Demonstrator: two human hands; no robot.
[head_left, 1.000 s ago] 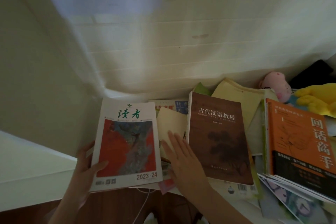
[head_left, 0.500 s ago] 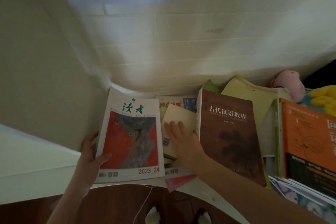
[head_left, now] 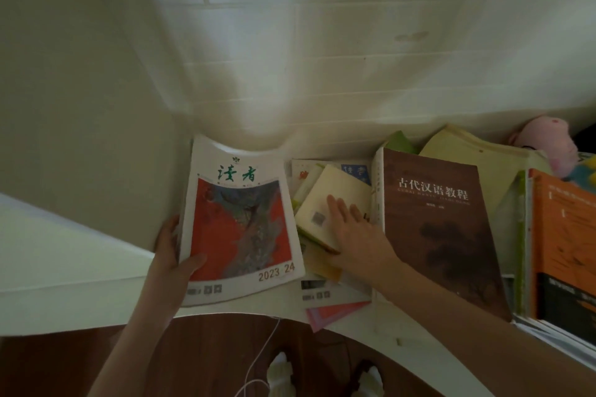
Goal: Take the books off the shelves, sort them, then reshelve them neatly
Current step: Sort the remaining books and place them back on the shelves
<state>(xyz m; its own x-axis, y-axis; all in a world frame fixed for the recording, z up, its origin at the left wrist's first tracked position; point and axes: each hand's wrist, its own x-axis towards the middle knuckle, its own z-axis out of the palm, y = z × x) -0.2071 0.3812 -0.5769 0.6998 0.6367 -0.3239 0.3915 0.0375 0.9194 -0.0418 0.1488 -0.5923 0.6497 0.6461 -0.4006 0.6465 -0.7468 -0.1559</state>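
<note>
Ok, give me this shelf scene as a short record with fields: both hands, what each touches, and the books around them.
Left hand: grips the lower left edge of the white-bordered magazine with the red and grey cover, thumb on top
Right hand: flat, fingers straight, resting on the small cream-covered book
Right of that: large brown paperback, front cover facing up
Far right: orange-covered book on a stack
Back right: pink plush toy

Two hands – at least six books
</note>
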